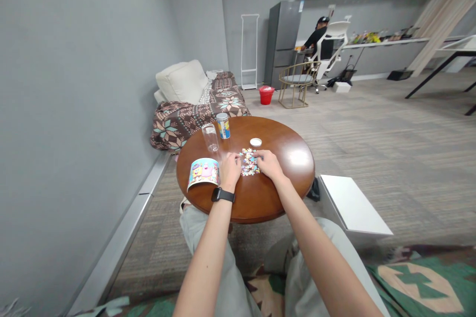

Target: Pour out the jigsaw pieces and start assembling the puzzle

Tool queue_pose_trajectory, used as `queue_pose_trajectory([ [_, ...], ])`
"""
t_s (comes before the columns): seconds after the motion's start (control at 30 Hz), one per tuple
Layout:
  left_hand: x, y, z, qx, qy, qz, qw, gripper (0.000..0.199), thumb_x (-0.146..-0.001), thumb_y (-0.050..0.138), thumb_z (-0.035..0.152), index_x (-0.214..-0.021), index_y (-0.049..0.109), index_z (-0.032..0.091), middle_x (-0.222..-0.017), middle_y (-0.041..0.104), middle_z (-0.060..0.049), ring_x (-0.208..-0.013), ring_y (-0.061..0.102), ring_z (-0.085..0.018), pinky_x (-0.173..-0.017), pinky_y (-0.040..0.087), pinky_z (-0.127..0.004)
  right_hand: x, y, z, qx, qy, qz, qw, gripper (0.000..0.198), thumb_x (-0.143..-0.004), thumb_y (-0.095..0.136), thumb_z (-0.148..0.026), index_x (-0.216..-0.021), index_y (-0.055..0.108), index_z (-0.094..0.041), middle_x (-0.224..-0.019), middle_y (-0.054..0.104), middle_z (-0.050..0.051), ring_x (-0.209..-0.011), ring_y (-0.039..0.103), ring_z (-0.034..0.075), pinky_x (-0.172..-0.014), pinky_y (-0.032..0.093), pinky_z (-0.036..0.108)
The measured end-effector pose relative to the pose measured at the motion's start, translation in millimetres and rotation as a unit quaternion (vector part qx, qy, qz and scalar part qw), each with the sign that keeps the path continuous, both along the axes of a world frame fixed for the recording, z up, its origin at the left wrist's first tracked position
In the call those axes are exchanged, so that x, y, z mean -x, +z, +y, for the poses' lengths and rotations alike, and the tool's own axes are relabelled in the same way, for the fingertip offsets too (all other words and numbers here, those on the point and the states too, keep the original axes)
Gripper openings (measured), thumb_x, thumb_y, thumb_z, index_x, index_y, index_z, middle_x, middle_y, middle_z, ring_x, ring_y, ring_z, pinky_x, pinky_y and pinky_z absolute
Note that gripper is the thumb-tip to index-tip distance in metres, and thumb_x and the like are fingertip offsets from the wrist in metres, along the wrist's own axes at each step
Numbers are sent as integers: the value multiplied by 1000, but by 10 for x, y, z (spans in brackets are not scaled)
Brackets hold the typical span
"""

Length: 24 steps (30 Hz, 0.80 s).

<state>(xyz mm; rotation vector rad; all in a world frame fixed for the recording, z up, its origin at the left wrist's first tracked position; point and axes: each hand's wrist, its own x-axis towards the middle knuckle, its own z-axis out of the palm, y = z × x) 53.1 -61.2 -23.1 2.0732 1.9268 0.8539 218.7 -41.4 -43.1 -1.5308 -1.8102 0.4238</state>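
Note:
A loose pile of small, colourful jigsaw puzzle pieces (250, 171) lies on the round brown wooden table (256, 203). My left hand (230, 168), with a dark watch on the wrist, is at the pile's left edge. Its fingers are curled together, and whatever they pinch is too small to make out. From the right, my right hand (268, 162) reaches over the pieces, its fingers stretched out and touching the pile. Left of my left hand, a curved picture sheet (204, 171) with cartoon figures stands on the table.
Behind the pile lies a round white-silver lid (256, 142). A clear glass jar (210, 137) and a printed tin (223, 127) stand at the back left. Beside the table are a white box (353, 203) and a covered sofa (197, 119). A person (316, 37) sits far back.

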Motion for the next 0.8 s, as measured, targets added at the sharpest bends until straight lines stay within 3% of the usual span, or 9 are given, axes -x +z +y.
queue_pose_trajectory([
  [0.2,-77,-13,-3,-7,-140,-7,990,31,-93,47,10,-112,69,19,-135,66,-7,-134,53,-21,-114,40,-36,8,10,-8,-5,-4,-29,1000,39,-84,47,-8,-106,78,-18,-122,73,7,-122,62,22,-113,41,35],
  [0.3,-92,-22,-8,1,-182,14,983,29,-93,49,12,-112,69,19,-132,67,-8,-132,55,-22,-115,39,-38,4,1,0,-9,-20,-36,999,41,-85,47,-10,-112,77,-18,-127,71,7,-126,59,23,-114,41,38],
  [0.47,-84,-21,-18,-2,-154,13,988,22,-91,51,14,-103,70,18,-122,70,-9,-116,63,-24,-108,46,-39,2,14,4,-13,-7,-57,998,43,-84,44,-7,-109,78,-18,-128,71,6,-128,58,23,-114,40,38],
  [0.7,-83,-37,3,9,-148,-1,989,28,-90,52,12,-110,70,16,-131,67,-10,-125,60,-24,-113,41,-37,37,32,-14,-36,22,-76,996,45,-84,43,-5,-109,78,-19,-128,71,4,-132,55,22,-116,37,40],
  [0.8,-81,-31,5,7,-137,3,991,27,-90,52,11,-109,70,16,-124,70,-10,-119,63,-24,-109,44,-37,46,50,-29,-23,5,-82,996,44,-84,43,-5,-104,79,-19,-127,72,4,-132,56,22,-116,37,40],
])
